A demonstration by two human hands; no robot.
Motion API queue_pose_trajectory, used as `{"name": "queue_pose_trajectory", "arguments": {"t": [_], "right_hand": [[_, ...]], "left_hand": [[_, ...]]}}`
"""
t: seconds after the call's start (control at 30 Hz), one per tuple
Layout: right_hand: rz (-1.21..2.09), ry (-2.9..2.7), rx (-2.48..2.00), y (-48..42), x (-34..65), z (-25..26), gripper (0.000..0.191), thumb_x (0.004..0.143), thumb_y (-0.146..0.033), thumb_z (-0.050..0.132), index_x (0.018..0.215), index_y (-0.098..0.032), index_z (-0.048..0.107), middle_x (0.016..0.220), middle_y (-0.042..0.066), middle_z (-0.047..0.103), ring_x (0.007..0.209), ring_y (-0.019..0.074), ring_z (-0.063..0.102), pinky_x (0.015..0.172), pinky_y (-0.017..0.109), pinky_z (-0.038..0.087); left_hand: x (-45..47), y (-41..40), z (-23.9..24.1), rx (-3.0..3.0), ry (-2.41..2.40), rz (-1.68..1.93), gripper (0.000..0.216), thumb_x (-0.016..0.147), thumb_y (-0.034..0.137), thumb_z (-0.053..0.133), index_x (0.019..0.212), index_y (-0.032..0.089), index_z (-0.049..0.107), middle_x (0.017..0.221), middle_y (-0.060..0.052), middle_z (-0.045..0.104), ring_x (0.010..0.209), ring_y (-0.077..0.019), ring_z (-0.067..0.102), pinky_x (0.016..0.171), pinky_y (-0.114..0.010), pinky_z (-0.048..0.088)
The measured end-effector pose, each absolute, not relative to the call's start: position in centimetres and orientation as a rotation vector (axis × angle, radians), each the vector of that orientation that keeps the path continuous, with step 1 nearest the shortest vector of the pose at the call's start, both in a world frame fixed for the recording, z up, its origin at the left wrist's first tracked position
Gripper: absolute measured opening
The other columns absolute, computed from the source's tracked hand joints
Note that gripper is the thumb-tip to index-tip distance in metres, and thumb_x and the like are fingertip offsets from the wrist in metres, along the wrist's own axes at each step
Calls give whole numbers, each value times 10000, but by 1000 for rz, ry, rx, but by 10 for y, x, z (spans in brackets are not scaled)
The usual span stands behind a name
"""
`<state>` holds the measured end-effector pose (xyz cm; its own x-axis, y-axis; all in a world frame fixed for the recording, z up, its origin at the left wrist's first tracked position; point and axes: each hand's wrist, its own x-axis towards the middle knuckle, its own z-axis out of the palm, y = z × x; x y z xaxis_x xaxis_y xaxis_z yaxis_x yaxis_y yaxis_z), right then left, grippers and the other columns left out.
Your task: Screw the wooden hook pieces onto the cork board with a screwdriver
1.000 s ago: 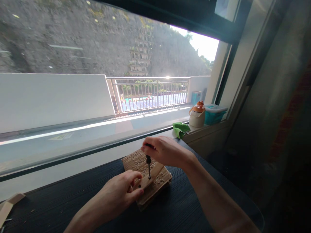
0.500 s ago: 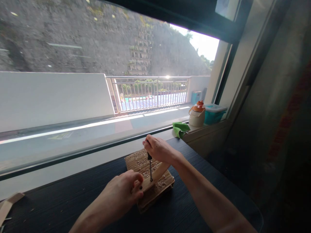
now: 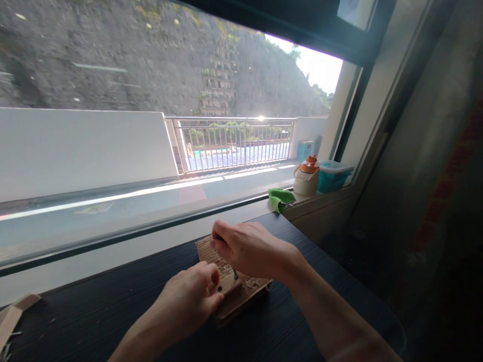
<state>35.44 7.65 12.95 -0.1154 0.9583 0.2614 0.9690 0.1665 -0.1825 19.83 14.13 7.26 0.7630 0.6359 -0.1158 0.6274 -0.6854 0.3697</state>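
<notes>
The right hand [image 3: 251,249] is clenched around a screwdriver [image 3: 235,274], whose tip stands on a small wooden strip [image 3: 229,285]. The left hand [image 3: 190,299] pinches that strip's near end, pressing it onto a corrugated cardboard pad [image 3: 247,292] on the dark table [image 3: 94,317] by the window.

Nothing legible anywhere: no text, label, brand or number to read. Plain and unmarked, the cardboard pad [image 3: 253,288] on the worktop, the cream jug [image 3: 305,181] and the teal box [image 3: 334,178] on the sill [image 3: 320,199]. Too blurred to make out, a pale patch [image 3: 90,207] on the pavement outside (possibly a painted marking).
</notes>
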Motion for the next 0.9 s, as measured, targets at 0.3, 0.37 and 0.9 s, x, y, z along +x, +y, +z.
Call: {"name": "queue_pose_trajectory", "arguments": {"t": [0.3, 0.37, 0.9], "right_hand": [[-5, -1950, -1969, 91, 371, 123, 306, 909, -404, 347, 947, -156, 523, 781, 74, 640, 682, 175, 549, 571, 284, 260], [2, -1976, -1926, 88, 371, 125, 294, 888, -410, 392, 980, -173, 541, 786, 57, 642, 692, 169, 550, 578, 277, 270], [-33, -2179, -1723, 60, 346, 143, 134, 837, -220, 462, 783, -158, 568, 698, 35, 638, 643, 145, 552, 580, 268, 271]], "left_hand": [[198, 142, 72, 2532, 993, 22, 122, 706, 334, 536, 775, 248, 589, 752, 23, 637, 710, -157, 579, 596, -245, 323], [198, 142, 73, 2522, 999, 14, 126, 701, 334, 537, 777, 248, 589, 747, 24, 636, 699, -153, 579, 592, -244, 321], [201, 139, 73, 2553, 992, 39, 145, 695, 328, 547, 785, 219, 577, 779, -3, 641, 714, -176, 578, 596, -249, 338]]}}
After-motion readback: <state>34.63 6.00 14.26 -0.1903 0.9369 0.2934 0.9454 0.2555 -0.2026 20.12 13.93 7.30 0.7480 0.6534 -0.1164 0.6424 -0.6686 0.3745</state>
